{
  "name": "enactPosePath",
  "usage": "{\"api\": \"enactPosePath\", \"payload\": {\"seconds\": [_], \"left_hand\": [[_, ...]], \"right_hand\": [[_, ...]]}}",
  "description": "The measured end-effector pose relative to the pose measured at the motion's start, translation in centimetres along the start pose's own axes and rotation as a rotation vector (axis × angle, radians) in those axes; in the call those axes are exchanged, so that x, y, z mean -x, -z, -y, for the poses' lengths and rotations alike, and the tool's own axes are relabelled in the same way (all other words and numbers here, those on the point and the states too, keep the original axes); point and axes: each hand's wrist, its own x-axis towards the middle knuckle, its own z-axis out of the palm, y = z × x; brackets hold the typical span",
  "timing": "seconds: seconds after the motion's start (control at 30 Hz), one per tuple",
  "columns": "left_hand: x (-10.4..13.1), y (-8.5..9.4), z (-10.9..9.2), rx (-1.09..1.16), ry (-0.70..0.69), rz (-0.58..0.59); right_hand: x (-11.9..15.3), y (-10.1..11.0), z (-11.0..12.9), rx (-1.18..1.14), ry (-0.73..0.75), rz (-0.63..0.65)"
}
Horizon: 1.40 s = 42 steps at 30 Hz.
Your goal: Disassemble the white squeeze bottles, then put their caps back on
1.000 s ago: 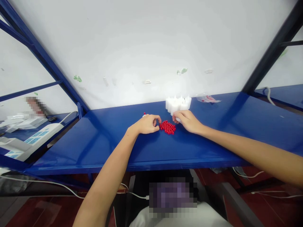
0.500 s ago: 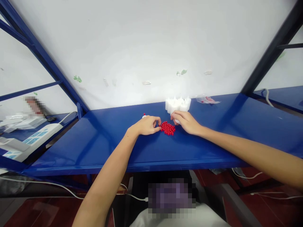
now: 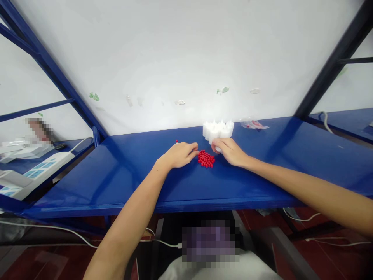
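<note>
Small red caps [image 3: 206, 159] lie in a tight cluster on the blue table. At the cluster's left edge is my left hand [image 3: 181, 154], with thumb and fingers drawn together; whatever may be between the tips is too small to make out. Right of the caps, my right hand [image 3: 231, 151] is closed around a small white bottle [image 3: 218, 149], most of it hidden by the fingers. Just behind that hand, several white bottles [image 3: 217, 130] with pointed tips stand upright in a group. Beyond my left hand a red cap [image 3: 176, 141] shows, on a white piece mostly hidden by the hand.
A clear plastic bag [image 3: 254, 124] with red pieces in it lies by the wall, right of the bottles. The blue table [image 3: 116, 182] has its front edge close to me. Blue frame posts [image 3: 62, 81] rise at both sides. A white power strip [image 3: 43, 173] sits at the left.
My left hand's thumb and fingers have come closer together and shifted slightly off the edge of the red caps. My right hand stays on the white bottle, almost unmoved.
</note>
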Motion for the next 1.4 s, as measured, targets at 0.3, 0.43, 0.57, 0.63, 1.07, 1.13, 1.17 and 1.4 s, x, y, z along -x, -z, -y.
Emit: {"api": "enactPosePath", "payload": {"seconds": [0.3, 0.43, 0.57, 0.63, 1.07, 1.13, 1.17, 1.4], "left_hand": [[-1.0, -1.0, -3.2, -0.001, -0.093, -0.240], [-1.1, -1.5, -3.1, -0.027, -0.151, -0.247], [-1.1, -1.7, -3.0, -0.072, -0.176, -0.210], [-1.2, -1.8, -3.1, -0.097, -0.181, -0.183], [-1.2, -1.2, -3.9, 0.024, -0.206, -0.145], [-1.2, -0.8, -3.8, 0.070, -0.189, -0.154], [-1.1, -0.5, -3.6, 0.112, -0.164, -0.169], [-0.9, 1.7, 2.8, 0.440, 0.367, -0.440]], "right_hand": [[0.2, 0.0, 1.1, 0.126, 0.217, 0.115], [0.3, 0.0, 1.4, 0.143, 0.229, 0.138], [0.2, 0.1, 1.4, 0.149, 0.199, 0.161], [0.2, 0.1, 1.5, 0.173, 0.181, 0.159], [0.4, 0.0, 1.7, 0.103, 0.247, 0.124], [0.3, -0.1, 1.3, 0.100, 0.244, 0.091], [0.2, -0.1, 1.1, 0.094, 0.236, 0.071], [-0.3, 0.6, -0.1, 0.119, 0.249, 0.040]]}}
